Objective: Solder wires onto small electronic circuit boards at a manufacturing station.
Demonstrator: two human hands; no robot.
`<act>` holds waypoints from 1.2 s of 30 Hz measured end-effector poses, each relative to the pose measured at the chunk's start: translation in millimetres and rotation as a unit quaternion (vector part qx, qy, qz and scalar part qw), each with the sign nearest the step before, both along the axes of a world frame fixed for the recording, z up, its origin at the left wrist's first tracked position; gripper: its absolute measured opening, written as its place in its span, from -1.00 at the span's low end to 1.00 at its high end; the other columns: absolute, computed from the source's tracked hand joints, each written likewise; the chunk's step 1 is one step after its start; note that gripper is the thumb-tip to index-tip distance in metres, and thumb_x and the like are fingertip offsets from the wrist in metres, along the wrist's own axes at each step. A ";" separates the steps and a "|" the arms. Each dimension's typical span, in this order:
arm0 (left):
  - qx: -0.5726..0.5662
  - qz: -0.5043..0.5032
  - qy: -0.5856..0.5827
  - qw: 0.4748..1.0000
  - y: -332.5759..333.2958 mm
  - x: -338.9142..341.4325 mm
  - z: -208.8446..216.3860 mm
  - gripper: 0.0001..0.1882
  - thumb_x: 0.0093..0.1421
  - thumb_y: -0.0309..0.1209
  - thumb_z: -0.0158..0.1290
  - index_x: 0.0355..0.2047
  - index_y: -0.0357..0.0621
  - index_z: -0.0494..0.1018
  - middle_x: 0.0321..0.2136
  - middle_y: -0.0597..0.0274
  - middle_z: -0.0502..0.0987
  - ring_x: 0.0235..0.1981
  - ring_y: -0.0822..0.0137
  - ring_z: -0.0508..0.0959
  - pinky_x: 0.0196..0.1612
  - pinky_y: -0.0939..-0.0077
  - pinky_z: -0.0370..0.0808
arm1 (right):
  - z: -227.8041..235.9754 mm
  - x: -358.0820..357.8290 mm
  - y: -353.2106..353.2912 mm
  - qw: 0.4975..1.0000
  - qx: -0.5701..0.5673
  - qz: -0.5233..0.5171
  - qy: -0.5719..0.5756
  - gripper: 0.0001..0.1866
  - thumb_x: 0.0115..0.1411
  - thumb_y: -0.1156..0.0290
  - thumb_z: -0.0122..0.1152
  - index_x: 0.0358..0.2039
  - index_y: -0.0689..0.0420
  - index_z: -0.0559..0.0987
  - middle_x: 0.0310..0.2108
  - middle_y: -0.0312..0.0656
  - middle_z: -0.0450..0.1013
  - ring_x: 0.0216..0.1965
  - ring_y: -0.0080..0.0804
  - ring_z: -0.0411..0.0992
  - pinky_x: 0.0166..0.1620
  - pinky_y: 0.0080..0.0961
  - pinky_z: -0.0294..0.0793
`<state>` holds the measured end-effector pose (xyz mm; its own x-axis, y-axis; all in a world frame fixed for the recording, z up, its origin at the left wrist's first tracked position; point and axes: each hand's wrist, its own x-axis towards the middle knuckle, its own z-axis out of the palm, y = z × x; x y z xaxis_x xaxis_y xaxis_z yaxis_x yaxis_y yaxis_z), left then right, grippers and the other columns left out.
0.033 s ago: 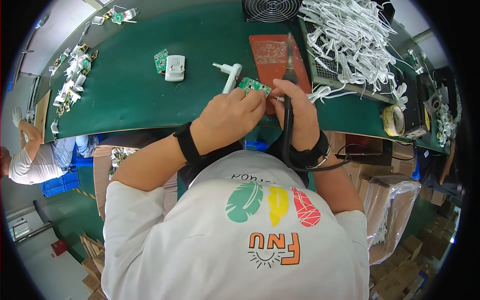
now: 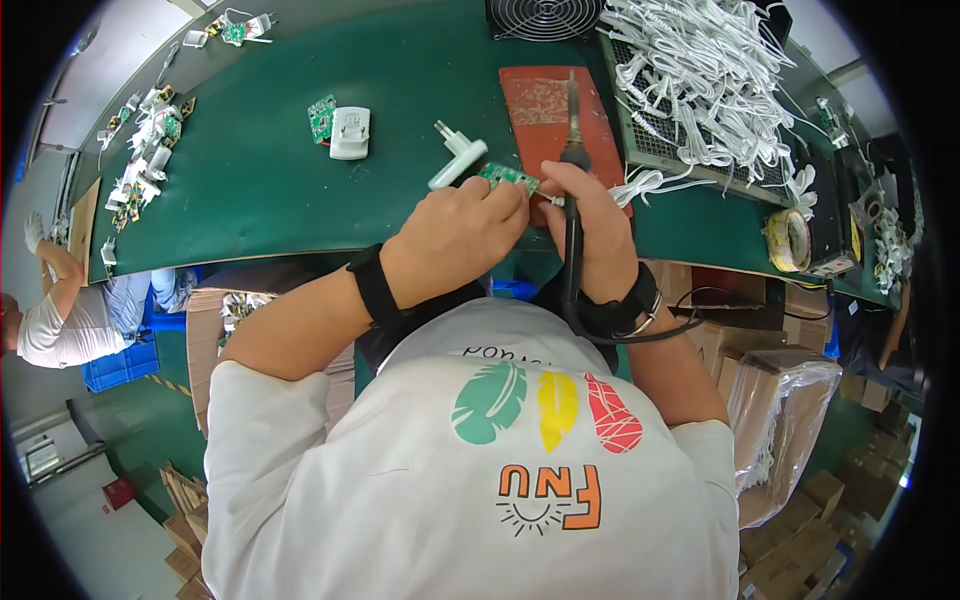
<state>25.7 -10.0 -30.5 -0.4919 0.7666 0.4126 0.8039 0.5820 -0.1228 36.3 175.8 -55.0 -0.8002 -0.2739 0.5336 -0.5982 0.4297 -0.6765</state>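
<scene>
green and dotted with tiny parts, the small circuit board [image 2: 510, 179] is right in front of us, its right end overlapping the red mat [image 2: 540, 95] in our view! our left hand [image 2: 460, 225] has it by the near edge, thumb and fingers pressed together, pinching it. over to our right hand [image 2: 595, 215], and what a handful: curled around the soldering iron [image 2: 573, 155], metal tip pointing away from us, cord running back over the wrist. between those fingers and the board we spot a white cable end [image 2: 557, 200], though we cannot tell how firmly it is pinched. just left of the board lies a white plug housing [image 2: 460, 158], prongs aimed up and left. farther left on the green bench [image 2: 240, 200], we've got a white charger case [image 2: 350, 134] next to a second board [image 2: 321, 118]. and look right: white cables [image 2: 695, 80] heaped high on a mesh tray, with a roll of tape [image 2: 787, 240] near the bench edge!
</scene>
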 end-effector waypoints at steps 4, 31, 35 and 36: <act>-0.014 -0.012 -0.008 1.000 -5.8 4.0 -6.7 -0.82 -0.12 -0.45 0.03 -0.44 -0.17 0.45 -0.51 0.33 0.34 -0.54 0.46 0.37 -0.61 0.64 0.37 | -3.7 10.0 -5.2 1.000 -0.006 -0.013 -0.003 -0.44 -0.12 0.67 0.26 -0.05 0.17 0.35 -0.30 -0.11 0.44 -0.26 -0.28 0.46 -0.20 -0.49 0.44; 0.345 0.132 -0.290 0.883 16.6 -6.0 -16.0 -0.95 -0.05 -0.59 -0.01 -0.53 -0.28 0.34 -0.45 0.07 0.36 -0.54 0.06 0.42 -0.46 0.35 0.42 | 37.2 37.2 26.7 0.976 -0.145 -0.054 -0.153 -0.80 -0.04 0.62 0.10 -0.32 0.29 0.50 -0.53 -0.21 0.43 -0.55 -0.56 0.33 -0.43 -0.68 0.31; 0.336 0.139 -0.279 0.889 18.2 -5.9 -18.1 -0.95 -0.05 -0.59 -0.01 -0.53 -0.29 0.34 -0.44 0.07 0.36 -0.53 0.05 0.43 -0.47 0.34 0.43 | 29.0 32.2 25.1 0.982 -0.112 -0.055 -0.140 -0.81 -0.04 0.55 0.04 -0.36 0.28 0.51 -0.52 -0.27 0.37 -0.52 -0.63 0.26 -0.43 -0.71 0.24; 0.335 0.138 -0.272 0.891 18.6 -5.6 -18.8 -0.95 -0.05 -0.59 -0.01 -0.54 -0.29 0.34 -0.44 0.07 0.36 -0.53 0.05 0.43 -0.47 0.34 0.43 | 28.7 30.4 25.2 0.982 -0.112 -0.055 -0.140 -0.81 -0.04 0.55 0.04 -0.36 0.28 0.51 -0.52 -0.27 0.37 -0.52 -0.63 0.26 -0.43 -0.71 0.24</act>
<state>20.1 8.6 -49.3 -0.8909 0.2560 0.3751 0.4529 0.5631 0.6913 66.7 201.0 -26.3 -0.9426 -0.0785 0.3247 -0.3328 0.3036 -0.8928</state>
